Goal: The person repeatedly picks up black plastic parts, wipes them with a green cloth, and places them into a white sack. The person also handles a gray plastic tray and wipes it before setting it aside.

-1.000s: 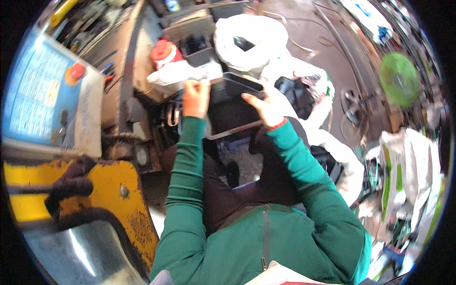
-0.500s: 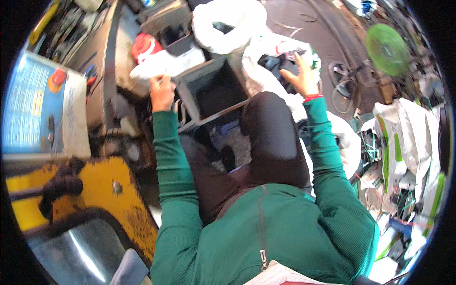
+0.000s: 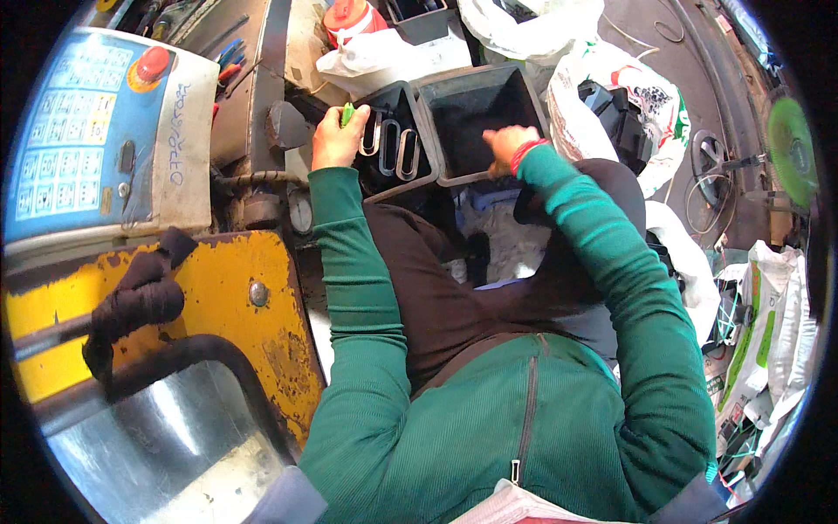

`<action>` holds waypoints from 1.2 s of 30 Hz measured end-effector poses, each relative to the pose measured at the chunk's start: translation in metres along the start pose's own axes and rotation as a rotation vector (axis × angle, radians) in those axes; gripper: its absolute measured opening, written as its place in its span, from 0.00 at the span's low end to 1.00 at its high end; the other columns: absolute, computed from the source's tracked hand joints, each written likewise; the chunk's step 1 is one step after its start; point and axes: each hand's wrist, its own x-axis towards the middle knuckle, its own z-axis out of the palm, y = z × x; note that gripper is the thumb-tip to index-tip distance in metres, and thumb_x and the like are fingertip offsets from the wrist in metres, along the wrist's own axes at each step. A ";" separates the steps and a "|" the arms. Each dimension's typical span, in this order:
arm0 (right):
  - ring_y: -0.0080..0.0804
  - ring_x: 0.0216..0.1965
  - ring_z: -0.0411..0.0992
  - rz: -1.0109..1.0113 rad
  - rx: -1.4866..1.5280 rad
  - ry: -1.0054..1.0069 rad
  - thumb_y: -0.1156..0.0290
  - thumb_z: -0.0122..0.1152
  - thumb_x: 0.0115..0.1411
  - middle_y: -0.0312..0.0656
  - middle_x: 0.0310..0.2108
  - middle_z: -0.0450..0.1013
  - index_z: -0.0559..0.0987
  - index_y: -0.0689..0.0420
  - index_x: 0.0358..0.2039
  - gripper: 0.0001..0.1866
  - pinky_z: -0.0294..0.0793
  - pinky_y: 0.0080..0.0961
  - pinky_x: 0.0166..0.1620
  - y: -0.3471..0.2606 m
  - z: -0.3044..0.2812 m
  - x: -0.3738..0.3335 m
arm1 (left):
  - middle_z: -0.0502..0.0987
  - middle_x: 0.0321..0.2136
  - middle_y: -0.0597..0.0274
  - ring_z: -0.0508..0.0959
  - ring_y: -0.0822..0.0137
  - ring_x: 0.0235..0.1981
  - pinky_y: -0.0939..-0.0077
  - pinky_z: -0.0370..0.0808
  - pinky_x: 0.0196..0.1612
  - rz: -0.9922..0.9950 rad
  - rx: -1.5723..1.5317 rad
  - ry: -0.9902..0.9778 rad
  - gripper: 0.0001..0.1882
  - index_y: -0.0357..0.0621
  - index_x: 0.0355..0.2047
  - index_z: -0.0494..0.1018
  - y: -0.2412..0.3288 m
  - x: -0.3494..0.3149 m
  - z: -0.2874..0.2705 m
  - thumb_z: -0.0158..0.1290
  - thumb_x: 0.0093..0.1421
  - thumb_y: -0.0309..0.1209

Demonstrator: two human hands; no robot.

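Note:
My left hand (image 3: 337,140) is closed around a small bright green object (image 3: 347,113), of which only the tip shows above the fingers. It is at the left rim of a dark bin (image 3: 426,131) holding several metal-edged oval loops (image 3: 387,147). Over the neighbouring dark grey bin (image 3: 532,96) is my right hand (image 3: 510,147), its fingers curled inward. Whatever those fingers hold, if anything, is hidden. Just right of this bin, black plastic parts (image 3: 620,122) lie in an open white sack (image 3: 572,92).
A control panel (image 3: 74,131) with a red button stands at the left, above a worn yellow machine frame (image 3: 253,341). A red-and-white container (image 3: 353,19) is behind the bins. At the right are a green fan (image 3: 793,153) and white bags (image 3: 759,323).
My right hand has moved left from above the white sack to the grey bin, its fingers now curled. My left hand now has the green object. The view has shifted left.

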 end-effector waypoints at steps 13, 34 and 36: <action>0.41 0.34 0.77 -0.022 -0.001 0.081 0.70 0.48 0.55 0.43 0.30 0.77 0.79 0.48 0.34 0.11 0.76 0.36 0.36 -0.001 0.125 0.014 | 0.76 0.20 0.63 0.74 0.72 0.21 0.74 0.70 0.25 -0.037 0.045 -0.125 0.20 0.39 0.32 0.73 -0.024 0.011 -0.015 0.57 0.52 0.46; 0.40 0.34 0.77 -0.390 -0.267 0.001 0.70 0.55 0.48 0.42 0.28 0.78 0.82 0.48 0.32 0.11 0.77 0.34 0.38 0.056 0.045 -0.022 | 0.75 0.47 0.58 0.76 0.56 0.46 0.58 0.73 0.47 -0.242 1.211 -1.038 0.26 0.45 0.47 0.73 -0.043 -0.035 0.082 0.61 0.48 0.41; 0.42 0.35 0.77 -0.412 -0.221 -0.036 0.72 0.54 0.46 0.42 0.29 0.77 0.81 0.45 0.37 0.16 0.76 0.35 0.39 0.067 0.025 -0.040 | 0.75 0.46 0.58 0.76 0.55 0.45 0.58 0.73 0.47 -0.298 1.235 -1.046 0.26 0.46 0.47 0.73 -0.063 -0.030 0.085 0.61 0.48 0.41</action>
